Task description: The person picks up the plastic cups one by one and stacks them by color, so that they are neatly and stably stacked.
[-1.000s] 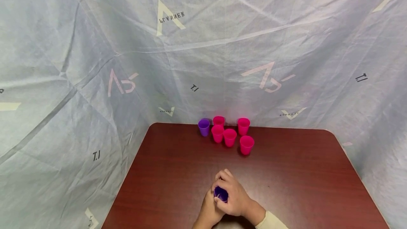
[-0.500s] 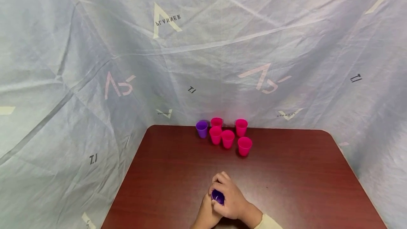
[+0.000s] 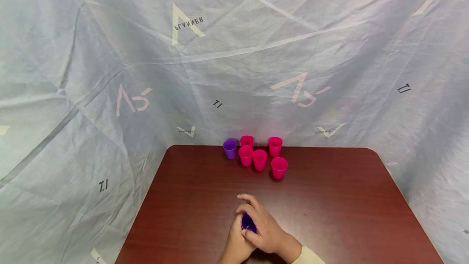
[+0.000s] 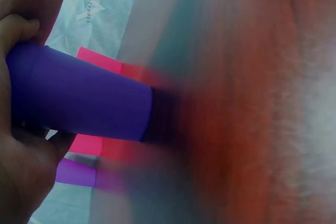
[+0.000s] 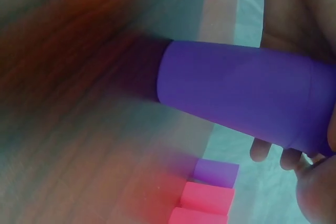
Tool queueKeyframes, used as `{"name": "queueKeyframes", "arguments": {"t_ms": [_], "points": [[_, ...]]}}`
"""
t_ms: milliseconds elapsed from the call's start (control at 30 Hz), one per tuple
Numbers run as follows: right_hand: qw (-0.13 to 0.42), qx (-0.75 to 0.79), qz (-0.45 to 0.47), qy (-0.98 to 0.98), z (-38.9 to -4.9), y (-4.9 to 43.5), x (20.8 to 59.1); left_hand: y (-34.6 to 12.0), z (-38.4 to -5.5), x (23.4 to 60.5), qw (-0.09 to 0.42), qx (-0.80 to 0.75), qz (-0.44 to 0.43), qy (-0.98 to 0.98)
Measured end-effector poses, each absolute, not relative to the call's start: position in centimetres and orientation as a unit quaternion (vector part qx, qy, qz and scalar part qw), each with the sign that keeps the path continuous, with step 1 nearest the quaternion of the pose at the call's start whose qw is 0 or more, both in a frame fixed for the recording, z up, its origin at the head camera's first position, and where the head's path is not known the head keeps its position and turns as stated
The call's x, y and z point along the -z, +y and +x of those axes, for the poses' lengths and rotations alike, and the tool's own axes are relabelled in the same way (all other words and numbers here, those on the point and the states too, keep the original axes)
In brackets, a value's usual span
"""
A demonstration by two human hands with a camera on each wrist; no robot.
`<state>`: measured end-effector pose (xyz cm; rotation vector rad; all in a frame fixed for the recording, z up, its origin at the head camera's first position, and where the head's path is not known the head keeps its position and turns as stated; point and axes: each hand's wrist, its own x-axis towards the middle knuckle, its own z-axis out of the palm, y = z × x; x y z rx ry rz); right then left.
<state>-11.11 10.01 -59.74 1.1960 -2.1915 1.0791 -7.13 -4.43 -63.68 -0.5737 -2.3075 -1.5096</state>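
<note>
Both hands are round a purple cup (image 3: pixel 247 225) near the front of the table, its mouth facing up. My left hand (image 3: pixel 236 241) grips the cup's left side. From the right, my right hand (image 3: pixel 267 231) holds it near the rim, thumb on the near side and fingers curving over the far side, one finger stretched out beyond. Seen from the right wrist, the purple cup (image 5: pixel 231 87) tapers to a base right at the tabletop, and a faint line circles it near the mouth. In the left wrist view the purple cup (image 4: pixel 84 93) hides part of the cups behind.
At the back of the brown table (image 3: pixel 329 203) stand another purple cup (image 3: pixel 230 150) and several pink cups, the closest being a pink cup (image 3: pixel 279 169) on the right. A grey printed cloth (image 3: pixel 234 72) hangs along the back and sides.
My right fingers have loosened and spread, one now reaching out past the cup. The whole head view has shifted slightly; the cups at the back keep their arrangement.
</note>
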Motion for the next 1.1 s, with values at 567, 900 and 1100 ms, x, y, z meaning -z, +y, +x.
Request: {"name": "queueKeyframes", "arguments": {"t_ms": [567,900,1100], "points": [[0.123,-0.421,0.402,-0.804,-11.5,10.8,59.3,-3.0,-7.3,63.5,0.112,0.632,-0.147,-0.753],[0.114,-0.443,0.368,-0.809,-13.6,11.2,59.6,-2.7,-7.2,63.5,0.104,0.639,-0.116,-0.753],[0.132,-0.456,0.351,-0.807,-15.3,11.2,59.7,-2.7,-7.1,63.4,0.112,0.641,-0.108,-0.751]]}}
